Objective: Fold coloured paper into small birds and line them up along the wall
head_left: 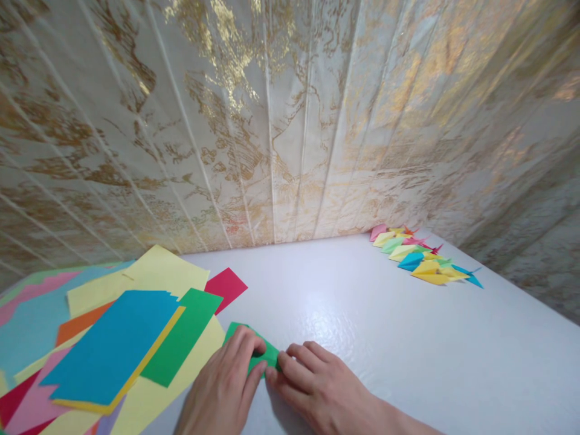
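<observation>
A small folded piece of green paper lies low on the white table, between my two hands. The fingers of my left hand are curled over its left part, thumb against the near edge. At its right end my right hand pinches the paper between thumb and bent fingers. My fingers cover much of the piece, so its full fold cannot be made out. Just left of my left hand, a flat green sheet rests partly over pale yellow paper, beside a fanned stack of blue sheets.
More coloured paper covers the left side, including a yellow sheet and a red sheet. At the far right stand rows of folded paper figures in several colours. A gold-patterned curtain borders the white table behind.
</observation>
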`<act>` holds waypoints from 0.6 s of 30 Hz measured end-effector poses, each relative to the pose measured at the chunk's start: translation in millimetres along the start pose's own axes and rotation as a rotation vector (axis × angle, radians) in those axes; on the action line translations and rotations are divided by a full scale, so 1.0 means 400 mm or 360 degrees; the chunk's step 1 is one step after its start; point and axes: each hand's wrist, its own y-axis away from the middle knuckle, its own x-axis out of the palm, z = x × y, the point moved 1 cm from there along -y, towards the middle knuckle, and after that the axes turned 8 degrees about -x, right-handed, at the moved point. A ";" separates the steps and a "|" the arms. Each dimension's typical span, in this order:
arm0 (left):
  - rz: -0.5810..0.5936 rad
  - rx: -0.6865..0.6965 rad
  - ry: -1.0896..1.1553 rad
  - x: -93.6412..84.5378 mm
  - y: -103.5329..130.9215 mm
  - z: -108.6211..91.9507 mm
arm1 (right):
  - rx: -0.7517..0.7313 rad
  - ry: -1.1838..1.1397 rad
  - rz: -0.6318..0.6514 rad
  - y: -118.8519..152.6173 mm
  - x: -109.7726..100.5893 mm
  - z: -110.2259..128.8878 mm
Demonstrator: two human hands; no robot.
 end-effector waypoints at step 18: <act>-0.0332 0.0472 -0.0700 -0.054 0.082 0.081 | 0.0037 0.0065 -0.0032 -0.001 0.018 0.002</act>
